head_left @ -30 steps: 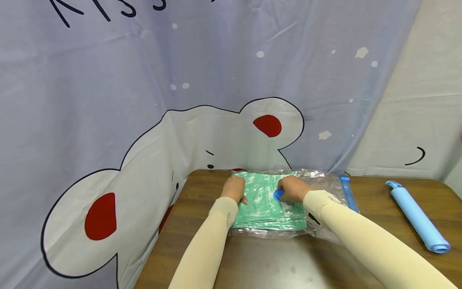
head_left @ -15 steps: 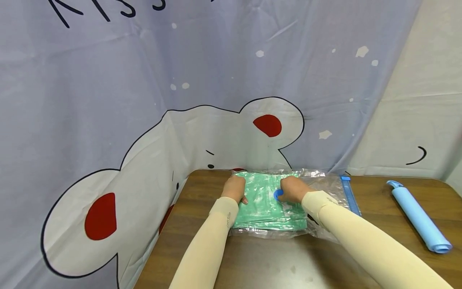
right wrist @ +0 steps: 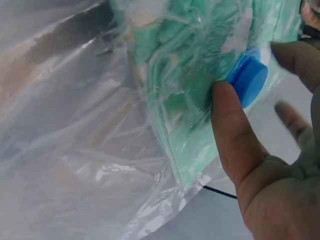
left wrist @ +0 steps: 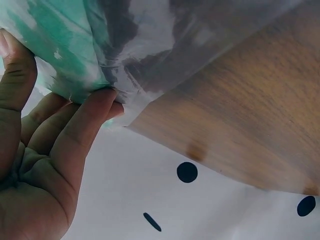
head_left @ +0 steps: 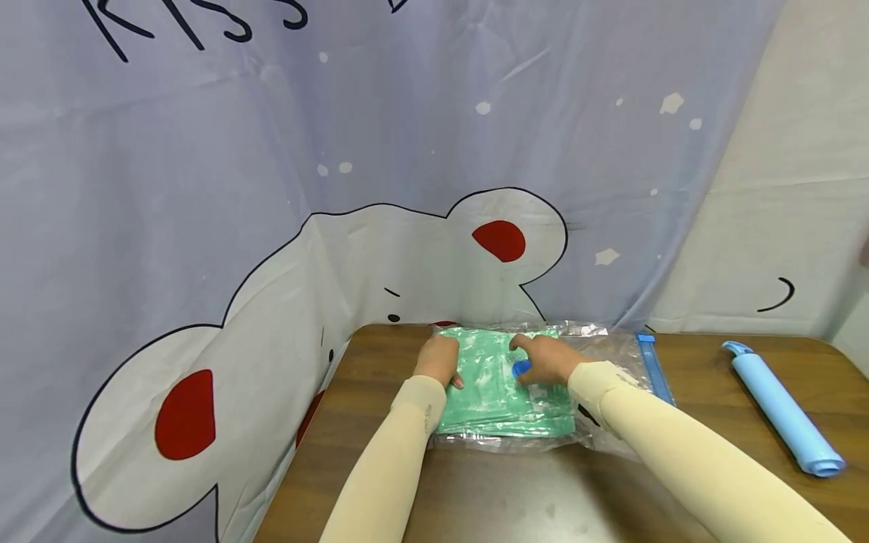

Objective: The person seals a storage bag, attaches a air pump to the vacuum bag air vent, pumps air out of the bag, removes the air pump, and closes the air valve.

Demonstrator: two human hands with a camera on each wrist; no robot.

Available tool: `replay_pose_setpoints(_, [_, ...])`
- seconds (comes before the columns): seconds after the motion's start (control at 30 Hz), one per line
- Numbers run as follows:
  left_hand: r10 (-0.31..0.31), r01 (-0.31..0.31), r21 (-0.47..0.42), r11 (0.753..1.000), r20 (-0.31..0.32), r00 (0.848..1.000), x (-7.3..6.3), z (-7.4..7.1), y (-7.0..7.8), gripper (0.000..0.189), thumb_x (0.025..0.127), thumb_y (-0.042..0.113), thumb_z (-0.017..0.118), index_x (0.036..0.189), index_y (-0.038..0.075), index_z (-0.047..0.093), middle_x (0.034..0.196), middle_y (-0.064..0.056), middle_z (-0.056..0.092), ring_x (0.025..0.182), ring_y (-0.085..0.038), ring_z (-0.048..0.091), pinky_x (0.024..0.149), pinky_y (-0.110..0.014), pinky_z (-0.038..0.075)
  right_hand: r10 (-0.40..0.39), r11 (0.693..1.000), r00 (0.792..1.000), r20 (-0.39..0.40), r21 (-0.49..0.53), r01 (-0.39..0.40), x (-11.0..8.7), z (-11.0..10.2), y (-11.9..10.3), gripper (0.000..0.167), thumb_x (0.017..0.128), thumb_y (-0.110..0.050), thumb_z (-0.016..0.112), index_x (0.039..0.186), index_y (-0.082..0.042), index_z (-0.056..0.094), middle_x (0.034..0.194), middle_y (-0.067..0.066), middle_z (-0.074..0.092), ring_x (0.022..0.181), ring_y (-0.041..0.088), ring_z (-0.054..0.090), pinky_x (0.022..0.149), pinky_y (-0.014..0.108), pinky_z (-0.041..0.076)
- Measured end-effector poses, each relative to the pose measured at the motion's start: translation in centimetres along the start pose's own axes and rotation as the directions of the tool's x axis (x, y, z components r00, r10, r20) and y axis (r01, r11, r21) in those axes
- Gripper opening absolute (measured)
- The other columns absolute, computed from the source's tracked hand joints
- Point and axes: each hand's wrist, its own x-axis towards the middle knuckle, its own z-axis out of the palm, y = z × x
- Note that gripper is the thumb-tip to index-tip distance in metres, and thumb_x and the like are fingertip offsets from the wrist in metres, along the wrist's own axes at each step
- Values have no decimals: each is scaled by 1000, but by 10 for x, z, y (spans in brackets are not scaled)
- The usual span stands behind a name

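Note:
A clear plastic storage bag (head_left: 611, 348) lies flat on the table with folded green cloth (head_left: 485, 392) inside. At its left edge my left hand (head_left: 437, 359) grips the bag; in the left wrist view the fingers (left wrist: 97, 107) meet its bunched plastic, with the thumb farther left. A round blue valve cap (right wrist: 252, 82) sits on the bag over the cloth. Around it my right hand (head_left: 548, 358) has its fingers parted. The thumb (right wrist: 230, 120) tip is right at the cap's edge, while the index finger stands off the cap's other side.
A light-blue hand pump (head_left: 781, 411) lies on the wooden table (head_left: 380, 354) to the right. A blue zip strip (head_left: 655, 369) runs along the bag's right end. Behind the table hangs a printed curtain (head_left: 407, 256).
My right hand's fingers have spread from the blue valve cap, which they were closed around before. The left hand stays at the bag's left edge. The head view has shifted slightly.

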Motion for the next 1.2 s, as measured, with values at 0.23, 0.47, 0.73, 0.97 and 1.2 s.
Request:
replay_pose_setpoints(0.23, [-32, 32, 11, 999, 14, 999, -16, -24, 14, 52, 71, 33, 111, 112, 11, 88, 117, -8, 87, 118, -27, 79, 105, -52, 68, -133, 981, 990, -47, -150, 125, 14, 27, 21, 42, 92, -8, 84, 130, -24, 80, 119, 16, 77, 104, 34, 76, 89, 63, 67])
replay_pose_setpoints(0.47, [-5, 5, -15, 1000, 11, 1000, 13, 13, -5, 66, 65, 39, 112, 119, 11, 86, 123, -10, 86, 121, -28, 78, 109, -46, 66, -156, 976, 986, -67, -166, 143, 28, 43, 38, 39, 91, -3, 86, 124, -24, 82, 114, 14, 77, 98, 35, 76, 84, 58, 68])
replay_pose_setpoints(0.73, [-21, 21, -2, 1000, 21, 1000, -15, -19, 13, 56, 71, 28, 110, 117, 7, 86, 121, -11, 86, 118, -26, 79, 108, -47, 66, -182, 962, 978, -103, -222, 156, 26, 46, 34, 30, 93, -11, 91, 120, -21, 82, 106, 9, 75, 88, 24, 74, 76, 51, 66])
replay_pose_setpoints(0.97, [-5, 5, -17, 1000, -5, 1000, 8, 14, -3, 61, 64, 35, 113, 113, 11, 86, 120, -9, 86, 115, -22, 77, 108, -44, 66, -124, 975, 991, -45, -193, 113, 11, 26, 9, 27, 94, -14, 94, 116, -8, 78, 106, 15, 74, 92, 29, 73, 81, 49, 66])
replay_pose_setpoints(1.2, [5, -5, -22, 1000, -8, 1000, 5, 13, -4, 55, 67, 38, 112, 110, 15, 88, 109, -3, 88, 102, -14, 77, 99, -44, 69, -126, 974, 989, -81, -199, 108, 33, 52, 38, 45, 94, -31, 95, 128, -12, 74, 112, 13, 77, 93, 29, 75, 76, 49, 65])
